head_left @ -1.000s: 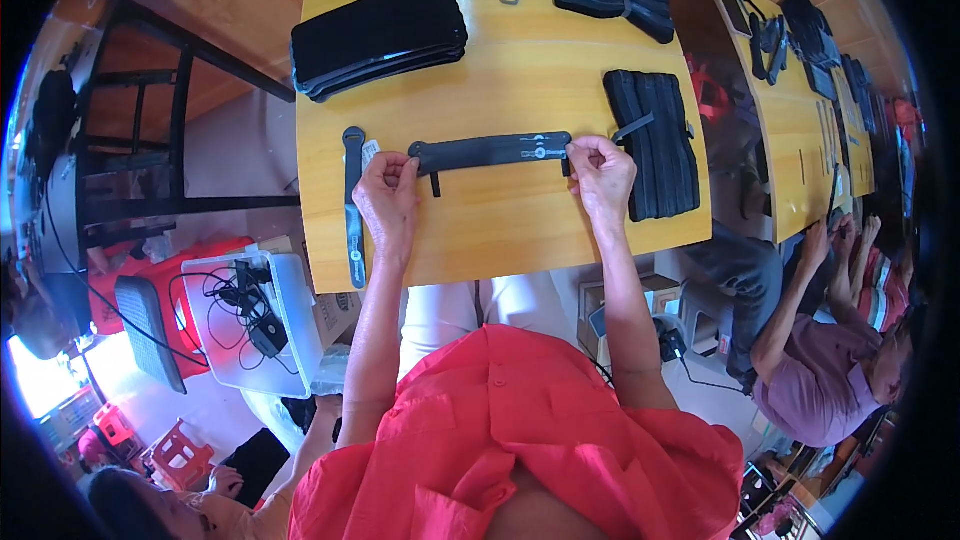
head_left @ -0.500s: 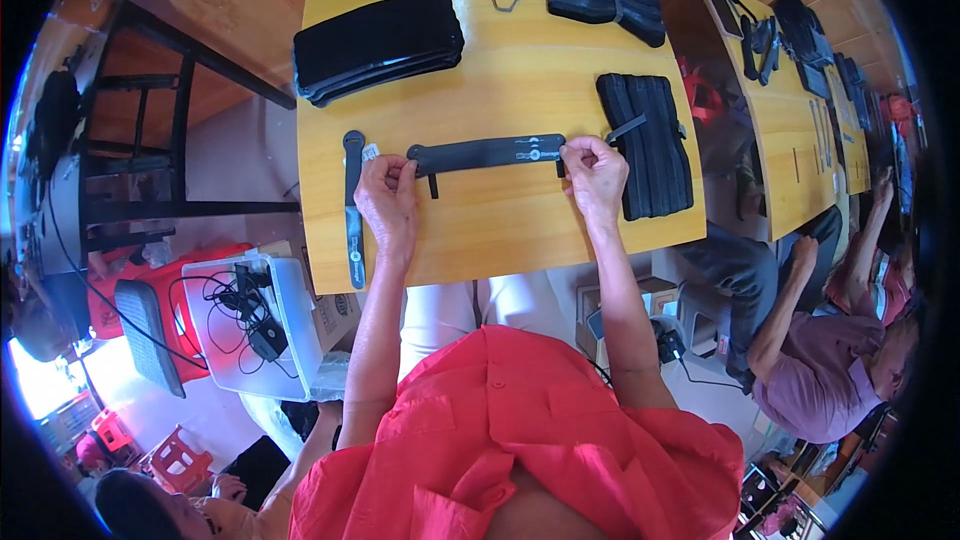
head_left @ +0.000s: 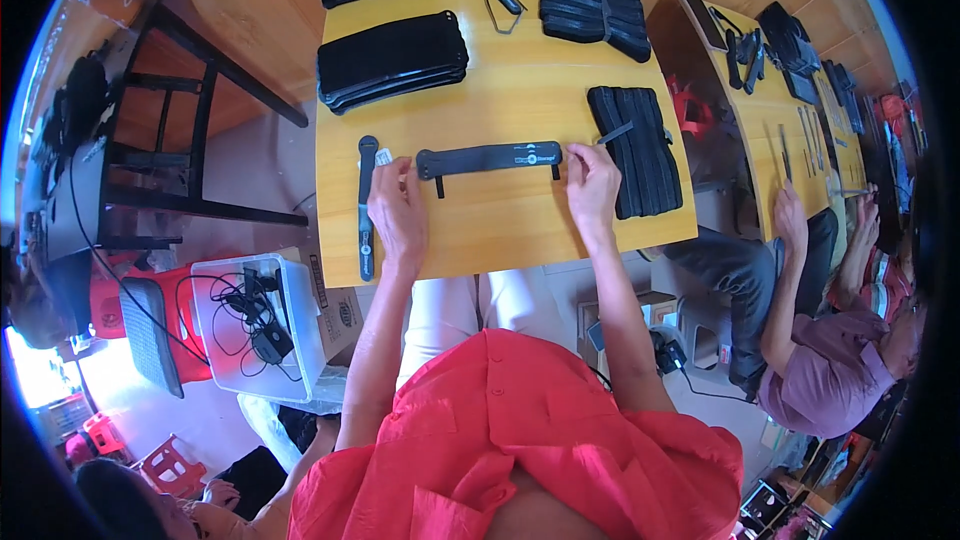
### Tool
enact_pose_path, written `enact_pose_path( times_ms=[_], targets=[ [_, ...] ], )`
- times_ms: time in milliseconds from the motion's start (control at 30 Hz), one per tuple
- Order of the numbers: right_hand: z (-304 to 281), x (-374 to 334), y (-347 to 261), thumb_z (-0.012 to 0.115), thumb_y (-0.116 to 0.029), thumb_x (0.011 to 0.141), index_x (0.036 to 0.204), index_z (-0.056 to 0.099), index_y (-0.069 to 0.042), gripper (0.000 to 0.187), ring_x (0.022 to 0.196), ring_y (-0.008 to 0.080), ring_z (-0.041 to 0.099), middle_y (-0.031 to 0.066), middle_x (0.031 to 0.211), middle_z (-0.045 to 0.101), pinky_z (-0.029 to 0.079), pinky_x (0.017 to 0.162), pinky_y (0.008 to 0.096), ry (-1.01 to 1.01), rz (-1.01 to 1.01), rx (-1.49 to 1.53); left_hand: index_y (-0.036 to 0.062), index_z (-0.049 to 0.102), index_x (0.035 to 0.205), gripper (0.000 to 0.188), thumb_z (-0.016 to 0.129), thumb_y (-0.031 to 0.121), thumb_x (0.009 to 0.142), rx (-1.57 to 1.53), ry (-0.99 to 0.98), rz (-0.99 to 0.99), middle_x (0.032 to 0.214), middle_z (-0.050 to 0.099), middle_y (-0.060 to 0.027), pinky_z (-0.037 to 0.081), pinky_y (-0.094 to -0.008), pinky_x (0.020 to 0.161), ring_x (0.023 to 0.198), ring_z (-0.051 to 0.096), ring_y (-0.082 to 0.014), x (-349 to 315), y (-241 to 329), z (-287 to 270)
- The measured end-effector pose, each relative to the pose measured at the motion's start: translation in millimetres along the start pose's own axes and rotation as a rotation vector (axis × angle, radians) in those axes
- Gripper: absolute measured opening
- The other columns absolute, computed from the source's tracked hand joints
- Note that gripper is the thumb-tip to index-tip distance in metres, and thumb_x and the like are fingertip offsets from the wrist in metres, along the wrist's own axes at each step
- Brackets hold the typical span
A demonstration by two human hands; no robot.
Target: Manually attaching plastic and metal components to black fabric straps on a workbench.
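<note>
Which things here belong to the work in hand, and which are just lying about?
Likely in the work: black strap between left hand and right hand, second black strap, banded black bundle.

Probably just lying about: clear bin, cables, cardboard box.

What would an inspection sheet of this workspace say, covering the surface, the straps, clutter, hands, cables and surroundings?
Surface: yellow table, bare between the hands.
Job's things: dark flat strap lying crosswise, short black tabs at its near edge; second dark strap lying lengthwise to its left.
Clutter: stack of black flat pieces at far left; banded black bundle at right.
Hands: left hand and right hand at the crosswise strap's ends; contact unclear.
Cables: black cables tangled in a clear plastic bin, left of the table.
Surroundings: black metal frame left; person in purple shirt right.
</note>
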State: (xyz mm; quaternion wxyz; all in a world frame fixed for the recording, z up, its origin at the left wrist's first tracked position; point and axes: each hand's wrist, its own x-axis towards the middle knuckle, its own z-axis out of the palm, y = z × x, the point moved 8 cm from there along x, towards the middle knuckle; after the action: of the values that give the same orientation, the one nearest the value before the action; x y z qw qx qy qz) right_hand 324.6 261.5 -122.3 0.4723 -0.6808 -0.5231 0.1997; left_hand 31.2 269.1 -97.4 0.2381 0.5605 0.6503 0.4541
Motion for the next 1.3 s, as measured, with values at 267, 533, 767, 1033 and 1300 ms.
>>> enact_pose_path(
  times_ms=[267,533,767,1033,1300],
  targets=[
    [55,-54,-69,0.058,-0.023,0.082,0.125,0.042,0.004,0.053,0.126,0.0295,0.033,0.0177,0.134,0.038,0.025,0.103,0.0457,-0.292,-0.500,-0.596,-0.0002,0.027,0.136,0.074,0.053,0.044,0.082,0.595,-0.382,0.455,0.143,0.023,-0.0162,0.013,-0.0524,0.106,0.134,0.019,-0.0291,-47,23,53],
    [54,-55,-59,0.054,-0.026,0.084,0.128,0.041,0.002,0.053,0.126,0.0301,0.034,0.0179,0.135,0.038,0.021,0.104,0.0467,-0.295,-0.456,-0.554,-0.0011,0.038,0.128,0.061,0.058,0.034,0.082,0.188,-0.287,0.334,0.140,0.025,-0.0220,0.019,-0.0461,0.106,0.130,0.025,-0.0352,-38,22,20],
    [60,-96,-127,0.060,-0.017,0.080,0.111,0.055,-0.001,0.035,0.105,0.0317,0.049,0.0157,0.113,0.052,0.035,0.092,0.0425,-0.241,-0.581,-0.302,-0.0010,0.054,0.103,0.036,0.066,0.012,0.073,0.281,0.213,0.123,0.100,0.049,-0.0172,0.038,-0.0414,0.083,0.096,0.047,-0.0337,-49,-5,-99],
    [66,-132,-142,0.062,-0.006,0.077,0.094,0.061,0.002,0.018,0.086,0.0296,0.056,0.0127,0.094,0.057,0.045,0.076,0.0352,-0.435,-0.514,-0.066,-0.0012,0.045,0.100,0.031,0.062,0.012,0.076,0.047,-0.026,-0.236,0.083,0.050,-0.0129,0.040,-0.0369,0.071,0.079,0.051,-0.0241,-58,-38,-99],
    [12,-143,-203,0.062,-0.001,0.077,0.095,0.062,0.002,0.018,0.075,0.0254,0.062,0.0118,0.088,0.058,0.049,0.065,0.0304,-0.432,-0.434,0.250,-0.0011,0.044,0.117,0.033,0.042,0.014,0.088,-1.543,-0.536,-0.573,0.083,0.051,-0.0041,0.041,-0.0264,0.067,0.069,0.048,-0.0135,-99,36,-50]
  ],
)
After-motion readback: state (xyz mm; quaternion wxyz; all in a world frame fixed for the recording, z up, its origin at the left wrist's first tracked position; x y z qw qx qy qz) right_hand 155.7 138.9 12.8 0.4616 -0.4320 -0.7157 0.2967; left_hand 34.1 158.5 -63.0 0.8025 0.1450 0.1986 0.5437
